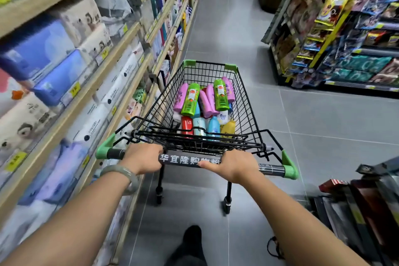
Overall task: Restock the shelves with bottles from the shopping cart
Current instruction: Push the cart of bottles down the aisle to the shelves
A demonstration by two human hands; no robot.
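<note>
A black wire shopping cart point(248, 101) with green corner caps stands in the aisle ahead of me. Its basket holds several bottles lying in a heap: green ones point(191, 98), pink ones point(208, 101), a red one point(187, 124), a light blue one point(213, 125) and a yellow one point(228, 128). My left hand point(143, 157) grips the cart handle point(187, 160) near its left end; a pale bangle sits on that wrist. My right hand point(234, 165) grips the handle right of its middle.
Wooden shelves point(90, 84) packed with tissue packs and bottles run along the left, close to the cart. Snack racks point(345, 34) stand at the right, and more packets point(367, 201) sit at the near right. Grey tiled floor point(226, 28) stretches ahead, with a person's feet far off.
</note>
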